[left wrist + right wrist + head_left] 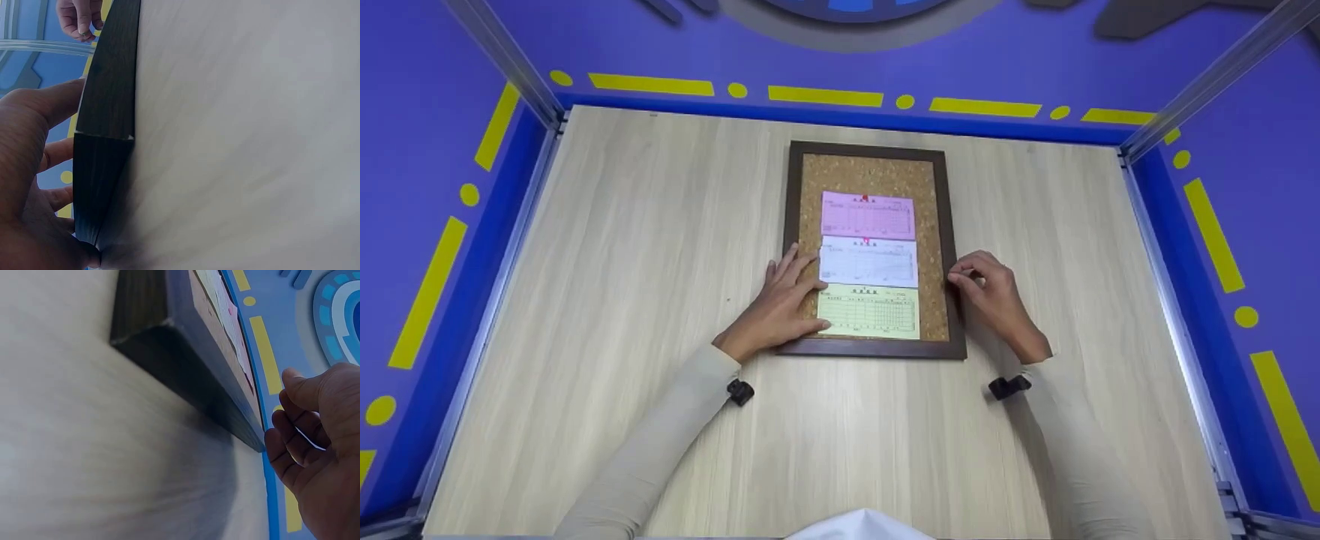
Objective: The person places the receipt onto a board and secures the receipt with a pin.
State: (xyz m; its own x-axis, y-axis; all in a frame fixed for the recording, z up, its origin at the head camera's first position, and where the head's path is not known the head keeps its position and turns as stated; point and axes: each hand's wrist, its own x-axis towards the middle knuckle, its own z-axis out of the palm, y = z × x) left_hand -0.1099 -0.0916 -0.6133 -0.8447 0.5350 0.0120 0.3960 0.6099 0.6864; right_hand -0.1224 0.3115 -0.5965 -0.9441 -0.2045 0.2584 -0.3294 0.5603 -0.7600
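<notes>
A corkboard in a dark brown frame (872, 348) lies on the table. Three printed slips run down it: a pink slip (866, 216), a white slip (870, 264) and a green slip (870, 315). Red pushpins (865, 198) mark the top edges of the upper two. My left hand (784, 304) is spread over the board's left side, thumb and index fingertips at the green slip's left edge. Beside the frame's right edge, my right hand (990, 285) has thumb and index fingertips together. In the left wrist view they pinch a small greenish thing (84, 34), too small to identify.
The pale wood table (622, 262) surrounds the board. Blue panels (840, 67) with yellow markings and metal rails (1174, 292) border it. A small black camera (740, 391) sits at each wrist, and white cloth (862, 526) shows at the near edge.
</notes>
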